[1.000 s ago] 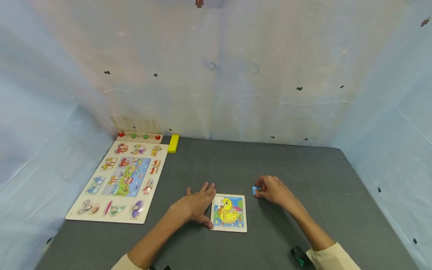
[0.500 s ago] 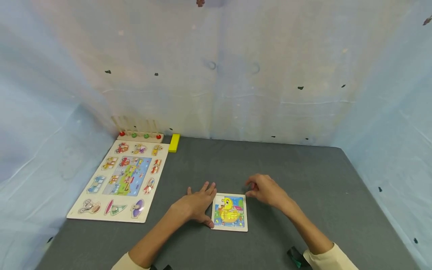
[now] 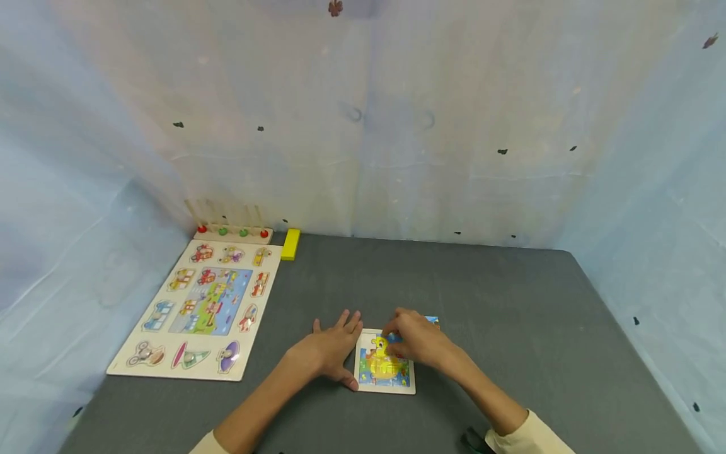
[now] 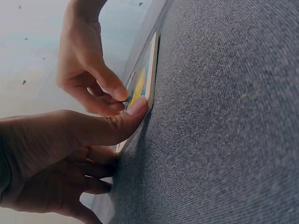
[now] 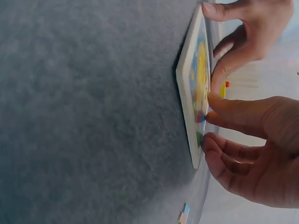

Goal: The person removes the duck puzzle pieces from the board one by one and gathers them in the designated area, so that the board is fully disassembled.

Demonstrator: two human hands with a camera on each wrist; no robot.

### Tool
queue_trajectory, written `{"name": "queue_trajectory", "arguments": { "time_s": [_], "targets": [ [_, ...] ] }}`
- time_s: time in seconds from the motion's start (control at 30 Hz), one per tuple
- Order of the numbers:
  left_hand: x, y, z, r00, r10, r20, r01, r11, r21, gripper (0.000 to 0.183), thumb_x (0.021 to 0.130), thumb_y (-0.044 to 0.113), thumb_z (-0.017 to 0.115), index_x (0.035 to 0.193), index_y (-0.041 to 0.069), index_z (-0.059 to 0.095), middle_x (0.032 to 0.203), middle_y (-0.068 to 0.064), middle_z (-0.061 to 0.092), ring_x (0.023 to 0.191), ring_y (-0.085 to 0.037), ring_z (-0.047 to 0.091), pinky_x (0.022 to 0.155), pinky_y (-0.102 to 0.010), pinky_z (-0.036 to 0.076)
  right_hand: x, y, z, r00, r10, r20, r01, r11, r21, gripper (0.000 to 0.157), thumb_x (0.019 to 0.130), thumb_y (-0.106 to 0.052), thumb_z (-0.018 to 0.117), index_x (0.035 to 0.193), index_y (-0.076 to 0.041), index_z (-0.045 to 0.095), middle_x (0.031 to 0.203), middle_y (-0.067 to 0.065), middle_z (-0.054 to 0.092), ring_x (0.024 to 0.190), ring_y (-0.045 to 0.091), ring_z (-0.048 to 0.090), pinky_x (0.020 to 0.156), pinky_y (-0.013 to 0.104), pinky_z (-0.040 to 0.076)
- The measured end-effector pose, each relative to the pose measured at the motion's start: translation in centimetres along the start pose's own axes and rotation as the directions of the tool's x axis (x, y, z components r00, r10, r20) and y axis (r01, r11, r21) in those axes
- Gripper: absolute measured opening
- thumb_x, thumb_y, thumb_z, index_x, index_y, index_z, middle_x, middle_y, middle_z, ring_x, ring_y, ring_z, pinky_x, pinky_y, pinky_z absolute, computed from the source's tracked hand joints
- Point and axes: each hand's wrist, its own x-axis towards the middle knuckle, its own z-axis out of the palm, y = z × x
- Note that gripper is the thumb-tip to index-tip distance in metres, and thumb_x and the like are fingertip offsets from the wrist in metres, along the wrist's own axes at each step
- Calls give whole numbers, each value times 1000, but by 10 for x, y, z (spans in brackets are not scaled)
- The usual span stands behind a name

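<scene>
A small jigsaw puzzle [image 3: 384, 386] of a yellow duck in a pale wooden frame lies flat on the grey table. Beside its left edge my left hand [image 3: 331, 347] spreads its fingers; its thumb presses the near left corner in the left wrist view. My right hand [image 3: 420, 340] reaches over the puzzle's upper part, fingers bent and fingertips at the picture [image 5: 202, 70]. Whether they pinch a piece is unclear. The spot at the picture's upper left looks pale, without a piece. A loose blue puzzle piece [image 3: 433, 320] lies on the table just behind my right hand.
On the left lies a large wooden puzzle board [image 3: 176, 372] with vehicles and toys. Behind it stands a pegged wooden rack [image 3: 235, 238] with red and green beads. A yellow block [image 3: 290, 244] is near the back edge. Pale sheets [image 3: 397, 157] hang around the table.
My right hand has left the blue piece on the table and moved left, over the puzzle. My left hand stays at the frame's left edge.
</scene>
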Motion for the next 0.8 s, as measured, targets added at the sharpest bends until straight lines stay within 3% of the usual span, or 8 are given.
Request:
{"name": "queue_trajectory", "arguments": {
  "time_s": [0.2,0.43,0.8],
  "targets": [
    [1,1,1,1000,2,-14,-2,1000,-5,119,70,56,92,163,7,35,176,-9,25,164,-31,23,118,-74,32,1,-5,4,999,26,-41,-29,996,-88,17,83,-7,87,98,-4,83,96,5,68,80,14,58,69,25,48],
    [0,1,0,1000,5,-9,-5,1000,-7,119,71,55,92,163,7,35,176,-9,24,164,-30,22,118,-75,32,2,-11,11,994,85,-76,-91,993,-79,19,79,0,88,96,-3,83,92,4,67,77,15,58,65,25,48],
    [0,0,0,1000,2,-3,-3,1000,-16,118,71,54,92,163,7,34,176,-8,24,165,-30,21,118,-75,31,7,-11,17,992,74,-105,-89,986,-143,28,73,0,92,96,-3,75,96,3,66,81,18,63,72,33,57]
  ]
}}
